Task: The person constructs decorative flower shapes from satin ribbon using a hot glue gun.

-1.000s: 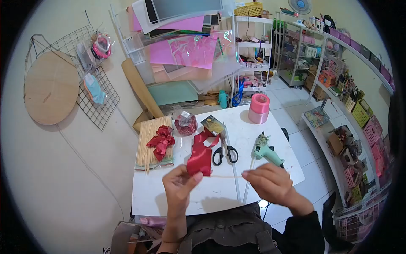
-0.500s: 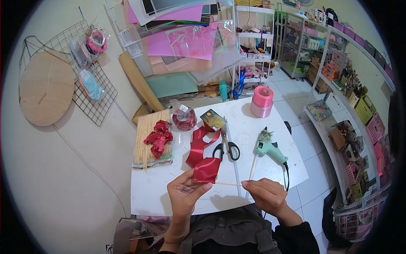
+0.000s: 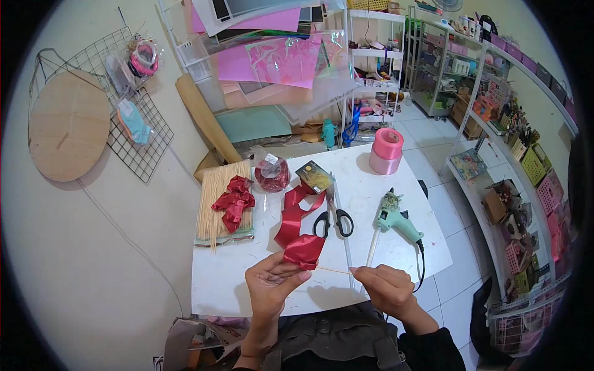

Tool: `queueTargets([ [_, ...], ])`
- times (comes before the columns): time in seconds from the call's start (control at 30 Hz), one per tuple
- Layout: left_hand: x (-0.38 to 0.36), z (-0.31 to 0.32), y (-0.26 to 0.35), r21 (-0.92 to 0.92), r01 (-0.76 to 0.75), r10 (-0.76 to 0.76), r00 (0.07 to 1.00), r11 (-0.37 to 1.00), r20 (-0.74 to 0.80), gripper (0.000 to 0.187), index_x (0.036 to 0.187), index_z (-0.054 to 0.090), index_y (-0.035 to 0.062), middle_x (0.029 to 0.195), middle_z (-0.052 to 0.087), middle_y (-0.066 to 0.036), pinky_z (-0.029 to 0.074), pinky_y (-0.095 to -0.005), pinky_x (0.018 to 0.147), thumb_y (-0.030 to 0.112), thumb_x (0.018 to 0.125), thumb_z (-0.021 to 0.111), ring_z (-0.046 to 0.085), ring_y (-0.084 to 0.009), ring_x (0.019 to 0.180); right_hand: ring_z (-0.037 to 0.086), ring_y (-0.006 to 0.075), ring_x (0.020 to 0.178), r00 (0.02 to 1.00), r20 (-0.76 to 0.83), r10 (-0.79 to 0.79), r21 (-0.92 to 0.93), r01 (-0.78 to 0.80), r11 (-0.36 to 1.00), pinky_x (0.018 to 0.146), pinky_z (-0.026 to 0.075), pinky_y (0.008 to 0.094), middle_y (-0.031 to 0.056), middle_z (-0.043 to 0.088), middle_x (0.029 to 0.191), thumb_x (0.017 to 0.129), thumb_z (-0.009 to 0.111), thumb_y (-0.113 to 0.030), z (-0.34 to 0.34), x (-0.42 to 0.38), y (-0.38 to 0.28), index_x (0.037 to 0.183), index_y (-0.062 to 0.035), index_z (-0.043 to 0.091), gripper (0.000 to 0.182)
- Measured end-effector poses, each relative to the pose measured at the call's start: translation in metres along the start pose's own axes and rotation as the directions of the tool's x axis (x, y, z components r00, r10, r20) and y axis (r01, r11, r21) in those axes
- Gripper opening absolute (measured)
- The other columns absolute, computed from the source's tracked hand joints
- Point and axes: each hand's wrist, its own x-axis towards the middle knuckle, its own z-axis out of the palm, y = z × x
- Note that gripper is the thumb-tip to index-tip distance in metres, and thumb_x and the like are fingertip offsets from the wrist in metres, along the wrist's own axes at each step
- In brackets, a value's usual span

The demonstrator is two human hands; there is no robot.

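Note:
Over the front of the white table, my left hand [image 3: 270, 283] is closed on a red satin ribbon [image 3: 304, 251], pinching its lower edge between thumb and fingers. The ribbon's tail runs back across the table toward a small box with a yellowish picture [image 3: 314, 177]. A thin wooden stick [image 3: 335, 270] reaches from the ribbon to my right hand [image 3: 387, 287], whose fingertips pinch its other end. Just beyond the ribbon lie black-handled scissors [image 3: 334, 222]. A mint-green glue gun [image 3: 399, 221] with a glue stick in it rests past my right hand.
Left on the table [image 3: 216, 290] is a bundle of thin sticks [image 3: 207, 204] with red ribbon flowers [image 3: 234, 203] on top. A wrapped red ribbon roll [image 3: 271, 175] and stacked pink ribbon rolls [image 3: 386, 151] stand farther back. Loaded shelves [image 3: 526, 185] line the right side.
The stick now slopes slightly downward toward my right hand, which has shifted a little left and down. The folded ribbon in my left hand has tilted slightly. The whole view has shifted slightly.

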Motion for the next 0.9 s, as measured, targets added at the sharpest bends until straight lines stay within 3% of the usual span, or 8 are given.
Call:
queueTargets([
  [0.43, 0.004, -0.007, -0.002, 0.011, 0.008, -0.009, 0.999, 1.000, 0.051, 0.036, 0.094, 0.053, -0.0108, 0.079, 0.060, -0.018, 0.047, -0.0257, 0.071, -0.011, 0.060, 0.064, 0.059, -0.0176, 0.074, 0.058, 0.0199, 0.056, 0.992, 0.111, 0.060, 0.058, -0.067, 0.996, 0.046, 0.045, 0.0266, 0.0121, 0.060, 0.074, 0.059, 0.052, 0.012, 0.000, -0.004, -0.002, 0.085, 0.0005, 0.056, 0.028],
  [0.5, 0.004, -0.006, -0.003, -0.006, 0.000, 0.000, 0.999, 1.000, 0.048, 0.035, 0.094, 0.053, -0.0104, 0.079, 0.060, -0.017, 0.047, -0.0256, 0.071, -0.011, 0.061, 0.064, 0.059, -0.0173, 0.074, 0.055, 0.0185, 0.059, 0.990, 0.139, 0.017, 0.059, -0.025, 0.998, 0.049, 0.046, 0.0271, 0.0105, 0.056, 0.072, 0.060, 0.052, 0.010, 0.000, -0.005, 0.000, 0.099, 0.0019, 0.053, 0.040],
  [0.63, 0.005, -0.006, -0.009, -0.083, 0.016, -0.013, 0.999, 0.996, 0.035, 0.031, 0.091, 0.055, -0.0098, 0.080, 0.060, -0.017, 0.047, -0.0252, 0.071, -0.011, 0.061, 0.063, 0.059, -0.0163, 0.073, 0.056, 0.0190, 0.060, 0.991, 0.129, 0.023, 0.073, -0.033, 0.997, 0.050, 0.046, 0.0271, 0.0107, 0.056, 0.072, 0.061, 0.051, 0.009, 0.003, -0.007, 0.001, 0.099, 0.0015, 0.053, 0.038],
  [0.9, 0.003, -0.005, -0.010, -0.068, 0.049, -0.047, 0.998, 0.996, 0.032, 0.026, 0.087, 0.057, -0.0092, 0.078, 0.061, -0.015, 0.046, -0.0250, 0.070, -0.009, 0.062, 0.064, 0.059, -0.0154, 0.072, 0.057, 0.0214, 0.060, 0.974, 0.211, 0.082, 0.124, -0.110, 0.986, 0.050, 0.046, 0.0289, 0.0102, 0.055, 0.072, 0.063, 0.049, 0.009, 0.000, -0.007, 0.000, 0.099, 0.0002, 0.051, 0.037],
])
